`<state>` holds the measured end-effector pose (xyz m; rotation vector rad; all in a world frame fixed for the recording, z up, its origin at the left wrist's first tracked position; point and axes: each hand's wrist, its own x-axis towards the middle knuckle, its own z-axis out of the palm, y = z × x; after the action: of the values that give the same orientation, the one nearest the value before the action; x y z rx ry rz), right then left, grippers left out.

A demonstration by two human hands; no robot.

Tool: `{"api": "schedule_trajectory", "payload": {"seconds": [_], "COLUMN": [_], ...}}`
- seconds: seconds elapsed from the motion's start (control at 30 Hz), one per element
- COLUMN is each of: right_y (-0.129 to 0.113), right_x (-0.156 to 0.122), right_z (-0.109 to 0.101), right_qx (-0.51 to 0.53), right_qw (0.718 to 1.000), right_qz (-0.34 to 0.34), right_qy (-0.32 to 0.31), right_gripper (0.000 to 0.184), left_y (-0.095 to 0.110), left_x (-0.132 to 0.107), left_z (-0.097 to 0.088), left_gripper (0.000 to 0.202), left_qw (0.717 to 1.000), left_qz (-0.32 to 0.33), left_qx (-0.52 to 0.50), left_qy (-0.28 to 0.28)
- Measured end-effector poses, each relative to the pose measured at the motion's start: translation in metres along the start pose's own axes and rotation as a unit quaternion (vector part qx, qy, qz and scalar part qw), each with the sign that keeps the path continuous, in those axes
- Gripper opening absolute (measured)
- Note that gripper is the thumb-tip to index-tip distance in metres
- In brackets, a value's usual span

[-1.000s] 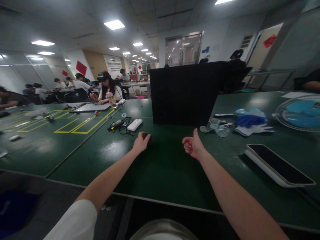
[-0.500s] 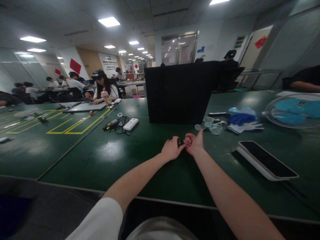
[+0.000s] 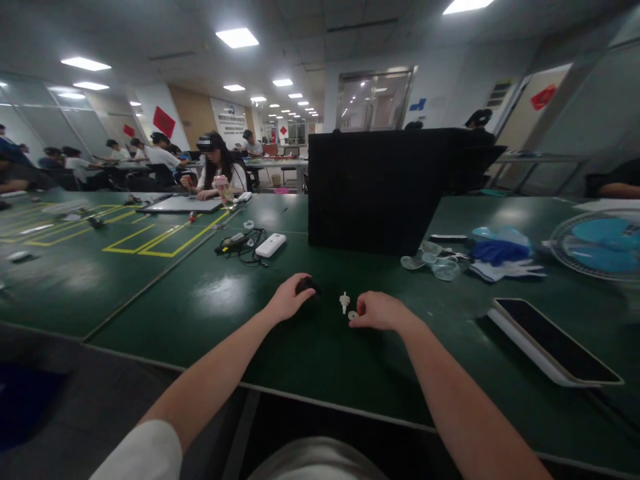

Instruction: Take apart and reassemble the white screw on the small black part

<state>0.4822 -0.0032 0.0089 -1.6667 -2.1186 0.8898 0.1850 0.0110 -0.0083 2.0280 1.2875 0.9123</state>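
Note:
My left hand [image 3: 289,299] rests on the dark green table [image 3: 310,353] with its fingers closed round a small black part [image 3: 307,286]. My right hand [image 3: 377,311] lies palm down a little to the right, its fingertips pinched at a small white round piece [image 3: 353,315]. Between the two hands a small white stud-like part [image 3: 344,302] stands upright on the table, touched by neither hand.
A black upright panel [image 3: 380,190] stands behind the hands. A phone [image 3: 555,340] lies at the right, with blue and white gloves [image 3: 500,257], clear plastic cups [image 3: 435,263] and a fan [image 3: 600,243] beyond. A white device with cables [image 3: 260,247] lies at the left. People sit at far tables.
My hands, joined half a second ago, have parted. The left moved left with the black part. The right came down to the table, where white pieces now lie.

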Motion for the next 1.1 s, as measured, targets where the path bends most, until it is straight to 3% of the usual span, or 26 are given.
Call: {"api": "schedule_trajectory", "payload": {"seconds": [0.13,0.2,0.3,0.47,0.6,0.77,0.97,1.1], "right_y": [0.0,0.0,-0.003,-0.012,-0.019,-0.041,-0.065,-0.067], "right_x": [0.002,0.004,0.007,0.006,0.004,-0.003,-0.01,-0.009], "right_z": [-0.001,-0.002,0.001,0.008,0.007,0.019,0.04,0.047], "right_qx": [-0.022,-0.038,-0.034,-0.024,-0.078,-0.045,-0.09,-0.118], "right_qw": [1.0,0.998,0.995,0.995,0.991,0.97,0.962,0.95], "right_qz": [0.0,-0.001,-0.057,-0.091,-0.072,-0.171,-0.239,-0.269], "right_qy": [0.008,0.04,0.075,0.037,0.087,0.168,0.099,0.105], "right_gripper": [0.03,0.036,0.047,0.021,0.012,0.019,0.02,0.021], "left_y": [0.008,0.01,0.01,0.011,0.014,0.017,0.017,0.019], "left_x": [0.0,-0.001,-0.002,-0.004,-0.005,-0.005,-0.007,-0.008], "left_z": [-0.005,-0.005,-0.007,-0.014,-0.017,-0.01,-0.003,-0.005], "left_gripper": [0.049,0.052,0.054,0.057,0.058,0.059,0.058,0.056], "left_qw": [0.996,0.993,0.991,0.989,0.989,0.988,0.986,0.985], "left_qz": [0.048,0.05,0.051,0.052,0.06,0.055,0.084,0.084], "left_qx": [0.027,0.029,0.029,0.046,0.057,0.099,0.101,0.1], "left_qy": [-0.076,-0.102,-0.12,-0.129,-0.126,-0.105,-0.106,-0.109]}}
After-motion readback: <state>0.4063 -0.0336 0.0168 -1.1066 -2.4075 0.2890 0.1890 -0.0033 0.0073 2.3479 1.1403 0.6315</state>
